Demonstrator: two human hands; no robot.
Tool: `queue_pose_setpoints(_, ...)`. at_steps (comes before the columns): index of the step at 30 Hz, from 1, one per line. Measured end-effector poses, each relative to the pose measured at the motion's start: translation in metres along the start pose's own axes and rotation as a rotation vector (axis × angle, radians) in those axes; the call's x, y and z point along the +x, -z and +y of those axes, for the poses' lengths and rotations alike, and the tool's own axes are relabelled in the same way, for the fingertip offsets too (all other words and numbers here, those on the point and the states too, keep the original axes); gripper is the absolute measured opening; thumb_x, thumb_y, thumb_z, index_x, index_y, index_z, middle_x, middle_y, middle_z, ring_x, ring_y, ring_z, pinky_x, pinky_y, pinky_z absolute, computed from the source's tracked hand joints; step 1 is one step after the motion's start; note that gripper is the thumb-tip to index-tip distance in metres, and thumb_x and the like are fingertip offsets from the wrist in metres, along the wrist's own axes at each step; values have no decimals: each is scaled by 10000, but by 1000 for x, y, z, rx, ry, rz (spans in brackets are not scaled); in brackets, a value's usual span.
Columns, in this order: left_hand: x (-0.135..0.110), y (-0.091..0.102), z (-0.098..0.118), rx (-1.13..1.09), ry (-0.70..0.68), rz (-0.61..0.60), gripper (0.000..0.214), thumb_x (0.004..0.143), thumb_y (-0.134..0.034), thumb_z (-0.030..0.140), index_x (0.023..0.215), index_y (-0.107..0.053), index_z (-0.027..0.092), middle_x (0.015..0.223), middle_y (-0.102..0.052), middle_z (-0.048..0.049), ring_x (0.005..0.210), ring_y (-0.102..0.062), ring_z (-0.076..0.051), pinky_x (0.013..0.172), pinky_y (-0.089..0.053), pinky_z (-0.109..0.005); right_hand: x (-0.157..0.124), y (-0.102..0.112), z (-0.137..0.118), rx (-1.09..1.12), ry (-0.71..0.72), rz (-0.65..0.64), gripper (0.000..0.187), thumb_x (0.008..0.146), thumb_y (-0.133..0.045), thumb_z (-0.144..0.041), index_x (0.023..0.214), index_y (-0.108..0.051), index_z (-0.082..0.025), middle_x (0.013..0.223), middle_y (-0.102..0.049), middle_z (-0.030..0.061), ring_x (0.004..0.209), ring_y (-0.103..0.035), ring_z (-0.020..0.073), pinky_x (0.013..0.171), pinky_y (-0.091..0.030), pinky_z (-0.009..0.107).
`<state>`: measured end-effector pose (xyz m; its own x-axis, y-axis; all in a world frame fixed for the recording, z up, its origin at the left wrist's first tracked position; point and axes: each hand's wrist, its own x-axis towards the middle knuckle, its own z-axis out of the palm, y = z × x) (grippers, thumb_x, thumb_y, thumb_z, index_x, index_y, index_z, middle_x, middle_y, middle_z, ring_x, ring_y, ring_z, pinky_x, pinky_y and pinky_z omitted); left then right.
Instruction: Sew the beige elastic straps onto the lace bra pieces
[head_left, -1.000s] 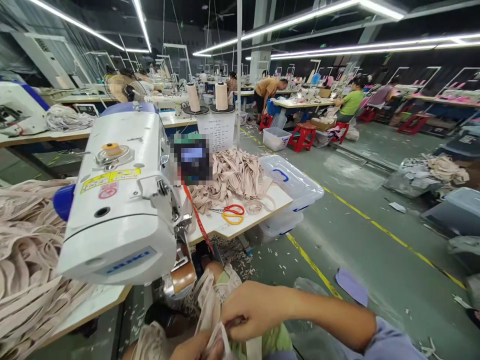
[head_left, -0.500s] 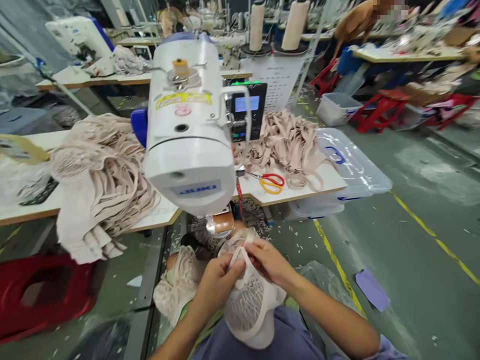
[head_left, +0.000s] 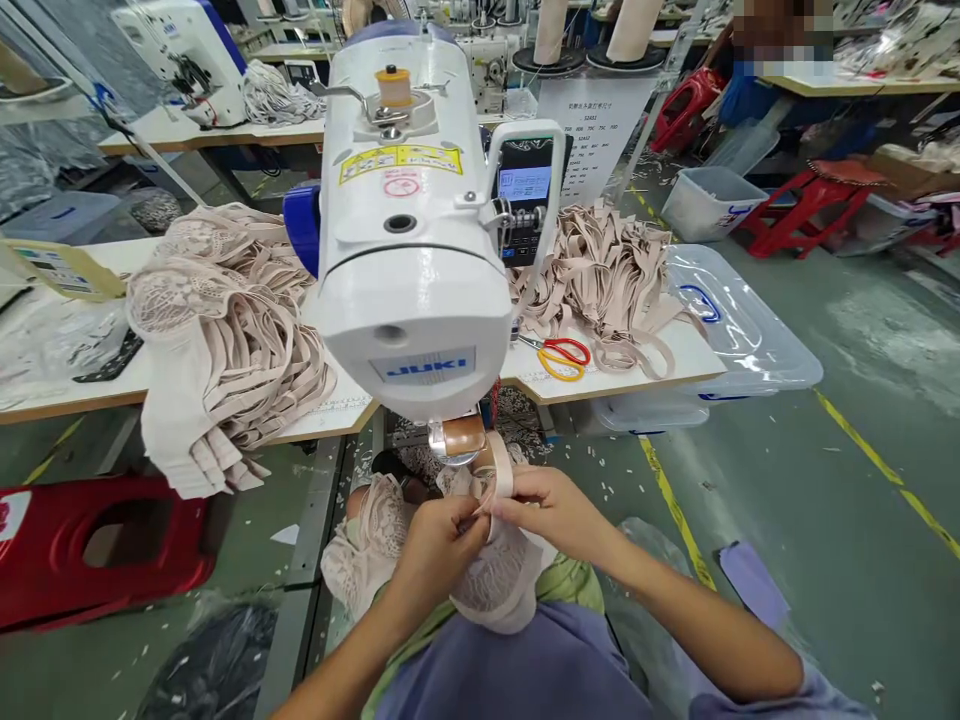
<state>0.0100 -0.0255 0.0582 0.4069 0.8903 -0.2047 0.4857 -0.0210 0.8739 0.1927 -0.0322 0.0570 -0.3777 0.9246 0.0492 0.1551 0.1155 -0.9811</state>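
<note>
Over my lap hangs a beige lace bra [head_left: 499,580], with more pale lace fabric [head_left: 367,550] draped to the left. My left hand [head_left: 439,550] is closed in a pinch on the bra's edge. Close beside it, my right hand [head_left: 559,510] pinches a beige strap [head_left: 502,465], which loops up above the fingers. The fingertips nearly meet, and the spot where strap and bra come together is partly hidden. Just above both hands is the sewing end of a white JUKI sewing machine [head_left: 416,310].
Bundled beige bra pieces [head_left: 232,340] overhang the table's left part. To the right lie a heap of straps [head_left: 600,270] and red-and-yellow scissors [head_left: 559,358]. A clear plastic bin [head_left: 750,330] stands beyond. A red stool [head_left: 172,560] is at lower left.
The strap now loops up above my right hand, and the bra's cup sits lower between my hands. My view has shifted slightly, moving the machine and tables rightward in the picture.
</note>
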Motion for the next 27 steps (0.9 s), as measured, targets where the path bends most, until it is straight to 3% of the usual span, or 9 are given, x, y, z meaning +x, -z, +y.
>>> queue_pose_setpoints(3, -5, 1, -6, -39, -88, -48, 360, 805, -550, 395, 536, -419, 194, 610, -434, 19, 606, -421, -118, 564, -349, -218, -4, -3, 8, -59, 65, 44, 366, 912, -587, -474, 779, -773, -188, 722, -650, 20, 706, -561, 146, 661, -411, 249)
queue_pose_setpoints(6, -14, -11, -19, -159, -193, 10, 316, 839, -592, 452, 691, -588, 172, 868, -610, -54, 804, -553, -174, 727, -461, -252, -5, -4, 12, 61, -3, 89, 359, 880, -629, -475, 754, -772, -172, 685, -637, 18, 662, -540, 137, 617, -395, 245)
queue_pose_setpoints(9, -21, -29, -29, -194, -168, 192, 385, 922, -492, 520, 791, -605, 175, 704, -569, -11, 621, -497, -130, 573, -431, -218, 3, 0, 10, 211, -127, 127, 362, 816, -690, -512, 797, -783, -163, 702, -653, 19, 663, -538, 138, 620, -412, 252)
queue_pose_setpoints(11, -22, -31, -28, -101, -226, 321, 385, 947, -458, 515, 876, -625, 175, 595, -529, 20, 517, -455, -117, 498, -397, -211, 12, 8, 7, 280, -176, 100, 376, 782, -717, -531, 807, -781, -162, 719, -665, 20, 667, -541, 134, 614, -426, 248)
queue_pose_setpoints(13, -18, -22, -18, 58, -388, 394, 347, 963, -454, 442, 1010, -659, 166, 577, -578, 11, 488, -496, -123, 499, -417, -216, 24, 19, 3, 352, -199, 59, 381, 785, -708, -539, 820, -773, -166, 742, -672, 23, 678, -558, 129, 608, -442, 238)
queue_pose_setpoints(16, -7, 6, 1, 274, -539, 363, 325, 967, -434, 306, 1087, -708, 178, 588, -664, -11, 496, -585, -125, 505, -441, -204, 44, 35, 1, 434, -205, 72, 395, 785, -695, -552, 871, -749, -170, 704, -643, 8, 624, -542, 101, 562, -431, 213)
queue_pose_setpoints(19, 3, 27, 11, 304, -400, 310, 334, 950, -446, 250, 1114, -727, 176, 714, -762, -34, 562, -670, -130, 571, -512, -196, 63, 45, 3, 383, -194, 120, 401, 712, -751, -543, 857, -701, -173, 593, -555, -36, 531, -477, 82, 487, -374, 200)
queue_pose_setpoints(22, 8, 34, 13, 228, -279, 289, 342, 939, -462, 257, 1137, -727, 173, 969, -794, -61, 728, -742, -169, 708, -578, -236, 78, 46, 4, 212, -95, 164, 335, 731, -716, -508, 809, -638, -191, 608, -555, -29, 524, -480, 103, 495, -391, 230)
queue_pose_setpoints(27, 7, 37, 21, 151, -167, 206, 358, 933, -463, 291, 1162, -721, 195, 1127, -754, -48, 991, -736, -217, 841, -596, -292, 98, 40, -1, -241, 172, 339, 184, 819, -611, -372, 707, -583, -229, 702, -565, 29, 743, -533, 195, 628, -461, 294)
